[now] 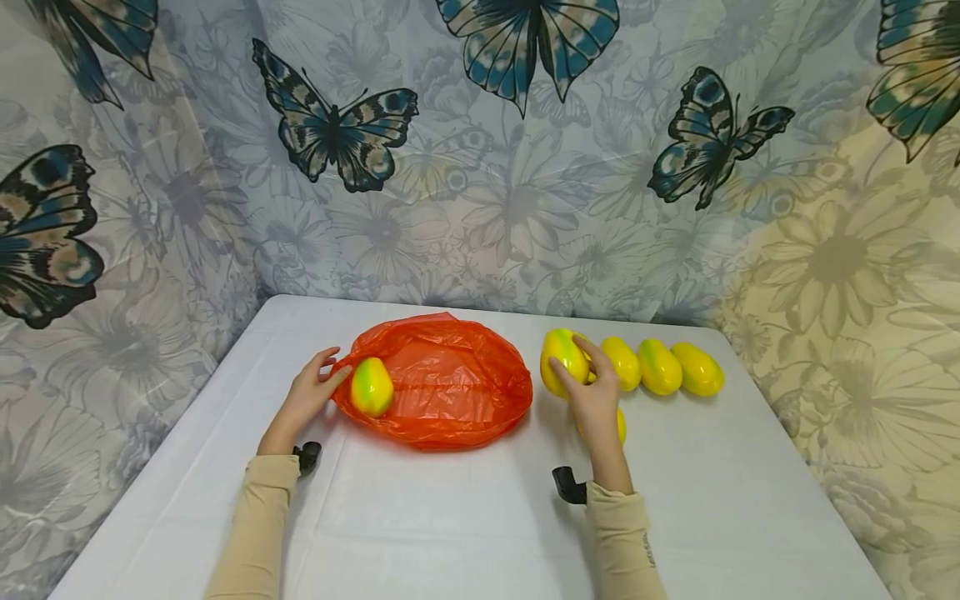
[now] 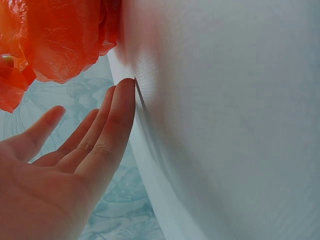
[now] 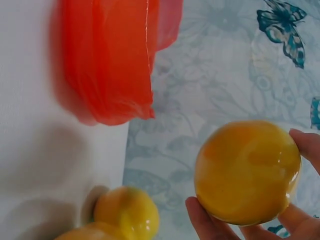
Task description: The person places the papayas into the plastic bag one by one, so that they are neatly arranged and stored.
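An orange-red plastic bag (image 1: pixel 461 387) lies spread with its mouth open on the table. One yellow-green mango (image 1: pixel 372 387) rests inside at its left end. My left hand (image 1: pixel 303 400) is beside the bag's left rim, its fingers extended; the left wrist view shows a gap between fingertips and bag. To the bag's right, my right hand (image 1: pixel 597 404) grips another glossy mango (image 3: pixel 247 172) between thumb and fingers, held above the table. Whether the left thumb touches the rim cannot be told.
Right of the right hand stand more mangoes in a row, among them a middle one (image 1: pixel 660 367) and the rightmost (image 1: pixel 698 369). Another mango (image 1: pixel 622 425) is partly hidden behind the right wrist. A white cloth covers the table (image 1: pixel 435 525); butterfly-patterned fabric (image 1: pixel 495 208) hangs behind.
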{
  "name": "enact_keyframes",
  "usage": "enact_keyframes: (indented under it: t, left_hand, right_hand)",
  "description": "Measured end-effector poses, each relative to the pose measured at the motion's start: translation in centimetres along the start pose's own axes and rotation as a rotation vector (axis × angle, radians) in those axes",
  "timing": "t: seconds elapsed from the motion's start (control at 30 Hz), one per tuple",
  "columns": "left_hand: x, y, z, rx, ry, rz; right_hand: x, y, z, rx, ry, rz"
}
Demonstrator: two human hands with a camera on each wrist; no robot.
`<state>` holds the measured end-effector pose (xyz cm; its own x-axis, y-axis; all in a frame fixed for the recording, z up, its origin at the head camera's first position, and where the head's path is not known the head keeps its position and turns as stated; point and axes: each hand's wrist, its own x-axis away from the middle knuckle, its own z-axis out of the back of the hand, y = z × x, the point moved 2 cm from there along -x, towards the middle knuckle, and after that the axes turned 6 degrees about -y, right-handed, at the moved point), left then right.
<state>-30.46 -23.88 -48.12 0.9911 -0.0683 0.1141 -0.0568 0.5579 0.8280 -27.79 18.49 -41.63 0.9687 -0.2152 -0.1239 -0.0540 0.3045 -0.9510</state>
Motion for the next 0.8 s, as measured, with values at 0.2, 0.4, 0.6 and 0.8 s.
enact_keyframes:
  t: [0.2,0.4,0.6,0.8]
  left_hand:
    - [0.0,-0.1,0.1,-0.005,-0.002,0.002]
    - [0.0,0.1,0.0,-0.003,-0.004,0.013]
    - [0.1,0.1,-0.1,0.001,0.006,-0.007]
    - [0.1,0.1,-0.1,-0.008,0.008,-0.008]
  right_hand:
    - [-0.2,-0.1,-0.8,0.002,-0.009,0.009]
    - [-0.1,-0.1,-1.6,0.018,-0.018,0.011]
    - [0.1,-0.3,-2.3,0.015,-0.053,-0.003]
    - [0.0,-0.4,-3.1,-0.004,-0.074,0.022]
